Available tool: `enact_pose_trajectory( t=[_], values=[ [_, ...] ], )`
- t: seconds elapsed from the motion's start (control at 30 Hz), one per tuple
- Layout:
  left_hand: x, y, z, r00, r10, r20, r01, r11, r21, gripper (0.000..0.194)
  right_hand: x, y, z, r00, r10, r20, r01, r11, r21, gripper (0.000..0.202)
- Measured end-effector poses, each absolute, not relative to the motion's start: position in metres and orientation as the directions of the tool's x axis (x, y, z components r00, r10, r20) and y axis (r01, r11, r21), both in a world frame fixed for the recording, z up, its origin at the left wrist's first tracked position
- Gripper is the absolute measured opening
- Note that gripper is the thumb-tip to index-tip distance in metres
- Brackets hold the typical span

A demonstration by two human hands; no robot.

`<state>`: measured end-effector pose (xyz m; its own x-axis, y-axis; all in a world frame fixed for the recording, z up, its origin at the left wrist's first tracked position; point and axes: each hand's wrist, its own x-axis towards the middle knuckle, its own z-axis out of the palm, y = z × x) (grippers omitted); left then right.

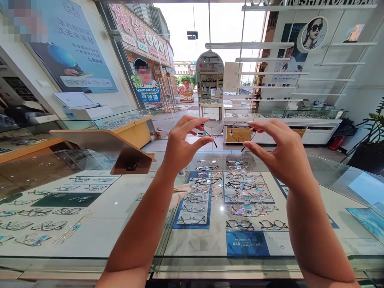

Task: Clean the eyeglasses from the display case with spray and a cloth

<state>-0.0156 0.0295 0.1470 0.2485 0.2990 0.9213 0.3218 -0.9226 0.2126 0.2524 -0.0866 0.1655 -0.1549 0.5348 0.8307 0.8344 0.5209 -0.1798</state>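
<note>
Between my two hands a pair of thin, dark-rimmed eyeglasses (pixel 223 126) with round lenses is held up above the glass counter. My left hand (pixel 186 140) pinches one side of the frame, thumb below and fingers above. On the other side my right hand (pixel 273 142) grips the frame in the same way. Both temple tips point down toward me. Below them, several rows of eyeglasses (pixel 244 185) lie inside the glass display case (pixel 198 244), some on blue and white cards. A pale cloth (pixel 180 194) is partly hidden behind my left forearm.
A wooden-framed tabletop mirror (pixel 105 144) tilts on the counter at left. More eyeglasses (pixel 49 225) fill the left case. Blue leaflets (pixel 367 192) lie at right. Beyond stand an arched mirror (pixel 210 72), wall shelves (pixel 270 73) and a potted plant (pixel 372 136).
</note>
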Motion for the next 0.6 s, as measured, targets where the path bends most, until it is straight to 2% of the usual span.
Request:
enact_pose_trajectory(
  t=[0.17,0.43,0.6],
  values=[
    [-0.0148,0.0301,0.1464,0.221,0.335,0.916,0.314,-0.914,0.259,0.049,0.25,-0.0862,0.165,-0.142,0.535,0.833,0.831,0.521,-0.194,0.037],
    [-0.0092,0.0309,0.142,0.08,0.482,0.873,0.22,-0.862,0.456,0.055,0.2477,-0.0831,0.1621,-0.097,0.512,0.853,0.825,0.521,-0.219,0.038],
    [-0.0064,0.0314,0.1407,0.058,0.503,0.862,0.194,-0.853,0.485,0.049,0.2448,-0.085,0.162,-0.078,0.52,0.85,0.832,0.505,-0.232,0.037]
  ],
)
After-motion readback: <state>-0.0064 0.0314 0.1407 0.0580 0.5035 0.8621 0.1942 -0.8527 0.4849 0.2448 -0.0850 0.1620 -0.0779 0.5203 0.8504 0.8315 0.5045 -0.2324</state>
